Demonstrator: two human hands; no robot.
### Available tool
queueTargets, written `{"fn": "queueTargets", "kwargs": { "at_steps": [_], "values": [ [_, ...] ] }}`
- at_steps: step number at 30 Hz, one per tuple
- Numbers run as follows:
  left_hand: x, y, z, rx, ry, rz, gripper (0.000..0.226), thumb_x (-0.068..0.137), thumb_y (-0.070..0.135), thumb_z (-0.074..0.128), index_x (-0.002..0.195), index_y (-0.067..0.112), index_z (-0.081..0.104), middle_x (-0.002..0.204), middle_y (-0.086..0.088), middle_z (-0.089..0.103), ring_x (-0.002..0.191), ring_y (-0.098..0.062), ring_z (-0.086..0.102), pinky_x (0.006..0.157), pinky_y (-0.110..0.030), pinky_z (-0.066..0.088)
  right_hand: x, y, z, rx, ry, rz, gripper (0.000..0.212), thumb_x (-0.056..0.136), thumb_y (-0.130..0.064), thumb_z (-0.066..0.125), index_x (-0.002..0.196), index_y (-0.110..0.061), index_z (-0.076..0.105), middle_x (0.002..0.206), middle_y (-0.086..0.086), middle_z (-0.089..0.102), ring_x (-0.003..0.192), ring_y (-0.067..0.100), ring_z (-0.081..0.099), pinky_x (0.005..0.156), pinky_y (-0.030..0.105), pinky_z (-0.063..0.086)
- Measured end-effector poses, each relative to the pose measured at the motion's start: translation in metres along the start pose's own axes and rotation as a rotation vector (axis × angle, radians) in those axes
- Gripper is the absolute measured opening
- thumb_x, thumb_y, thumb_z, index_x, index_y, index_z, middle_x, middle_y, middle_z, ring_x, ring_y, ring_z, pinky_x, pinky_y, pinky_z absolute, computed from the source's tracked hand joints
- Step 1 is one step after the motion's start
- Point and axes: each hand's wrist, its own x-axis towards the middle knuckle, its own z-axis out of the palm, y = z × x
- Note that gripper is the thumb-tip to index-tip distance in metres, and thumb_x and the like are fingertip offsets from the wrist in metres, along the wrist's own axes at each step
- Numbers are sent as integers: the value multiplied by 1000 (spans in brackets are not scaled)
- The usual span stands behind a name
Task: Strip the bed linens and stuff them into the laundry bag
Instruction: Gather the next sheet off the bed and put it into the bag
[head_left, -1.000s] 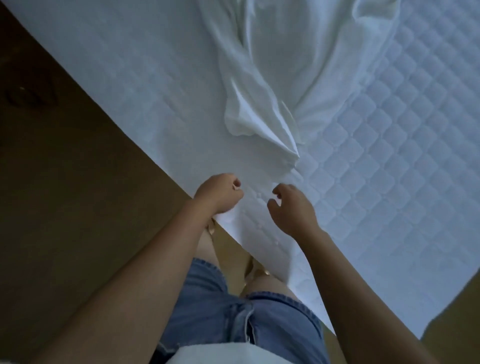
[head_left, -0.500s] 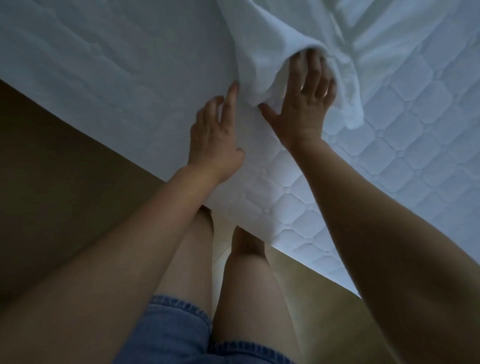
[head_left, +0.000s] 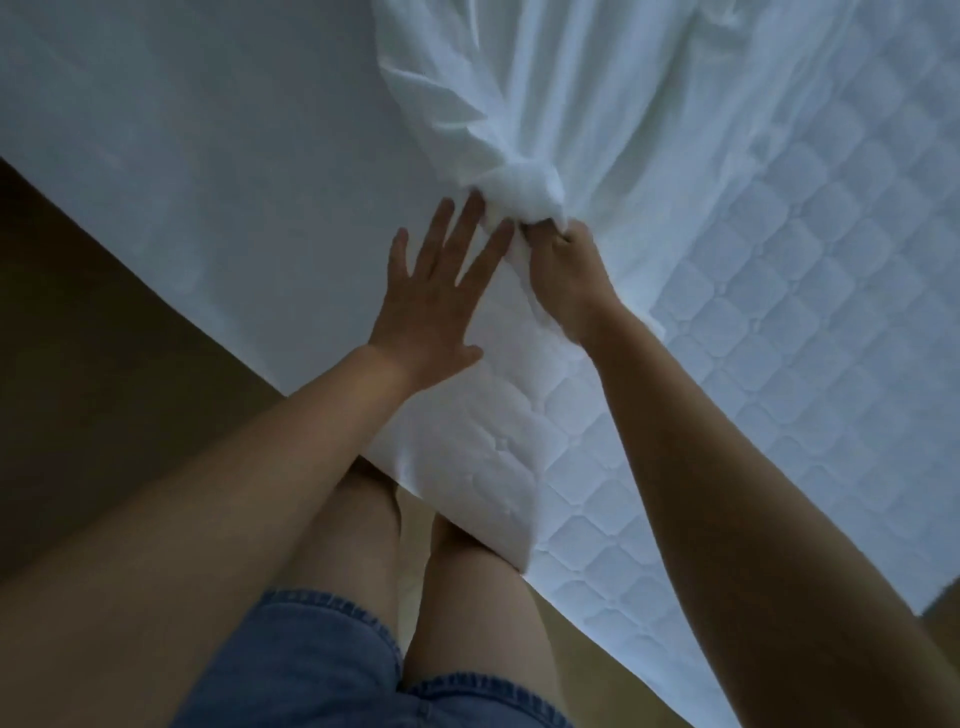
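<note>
A quilted white mattress (head_left: 779, 364) sits above brown floor (head_left: 104, 338), dimly lit.

I'm in a bedroom, standing at the corner of a bed. The white quilted mattress (head_left: 779, 389) fills my view from nine o'clock round to four o'clock, with its diamond stitching lying bare toward three o'clock. A loose white sheet (head_left: 597, 93) is bunched on it at twelve o'clock. Plain tan floor (head_left: 104, 364) runs along the bed's edge from nine o'clock down to six o'clock, under my bare legs (head_left: 353, 530) and denim shorts (head_left: 311, 665).
</note>
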Motion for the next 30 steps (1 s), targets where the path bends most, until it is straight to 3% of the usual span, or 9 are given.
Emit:
{"fn": "queueTargets", "kwargs": {
  "at_steps": [3, 6, 9, 11, 14, 18, 23, 27, 30],
  "values": [
    [-3, 16, -33, 105, 300, 267, 129, 54, 51, 84, 145, 22, -2, 153, -20, 15, 139, -33, 14, 101, -69, 23, -55, -19, -43, 40, -238, 156, 23, 99, -27, 37, 94, -16, 56, 79, -5, 57, 71, 8, 54, 61, 17, 47],
    [-11, 38, -46, 74, 455, 602, 78, 73, 45, 62, 140, 16, 33, 135, -13, 47, 128, -30, 44, 103, -61, 25, -107, -8, -67, 114, -432, 313, 27, 97, -25, 42, 82, -14, 63, 79, 0, 63, 71, 13, 59, 68, 26, 47],
    [-30, 68, -66, -63, 255, 772, 20, 77, 26, 48, 88, 12, 56, 70, -8, 65, 64, -30, 67, 70, -38, 46, -141, 5, -79, 176, -490, 457, 25, 96, -26, 44, 92, -10, 63, 78, 4, 62, 68, 16, 58, 64, 30, 46],
    [-40, 82, -87, 12, -85, 567, 18, 85, 25, 46, 91, 12, 56, 81, -9, 68, 73, -32, 66, 60, -30, 39, -159, 4, -79, 86, -322, 442, 30, 96, -31, 44, 105, -8, 62, 94, 8, 66, 78, 20, 59, 71, 31, 46],
    [-41, 82, -120, -148, -320, 151, 18, 87, 30, 58, 92, 13, 61, 96, -10, 68, 84, -28, 60, 63, -29, 37, -185, 2, -69, -391, 259, -109, 55, 86, -48, 56, 128, -12, 49, 124, 13, 55, 106, 27, 51, 90, 37, 41],
    [-41, 73, -186, -582, -497, -71, 25, 65, 23, 73, 84, 8, 67, 81, -10, 66, 75, -28, 63, 66, -35, 49, -194, 4, -57, -938, 442, -618, 115, 50, -59, 82, 145, -27, 26, 147, 21, 25, 134, 39, 22, 104, 59, 29],
    [-63, 72, -233, -797, -810, -125, 59, 54, 18, 76, 111, 5, 65, 101, -20, 68, 94, -36, 64, 93, -50, 49, -177, -42, -71, -703, 538, -895, 67, 66, -37, 68, 126, -17, 45, 122, 18, 56, 109, 32, 52, 83, 45, 48],
    [-87, 69, -245, -762, -431, -45, 81, 56, 38, 85, 128, 16, 55, 116, -12, 62, 109, -30, 60, 94, -44, 48, -183, -95, -88, -390, 295, -544, 22, 74, -1, 56, 93, -7, 64, 82, 9, 66, 74, 30, 60, 64, 32, 44],
    [-111, 66, -227, -121, 362, 114, 107, 62, 51, 78, 148, 22, 21, 143, -9, 36, 131, -27, 34, 105, -47, 36, -184, -123, -104, 195, 77, -160, 15, 78, 2, 47, 71, -6, 58, 65, 9, 57, 61, 24, 55, 58, 30, 42]
  ]
}}
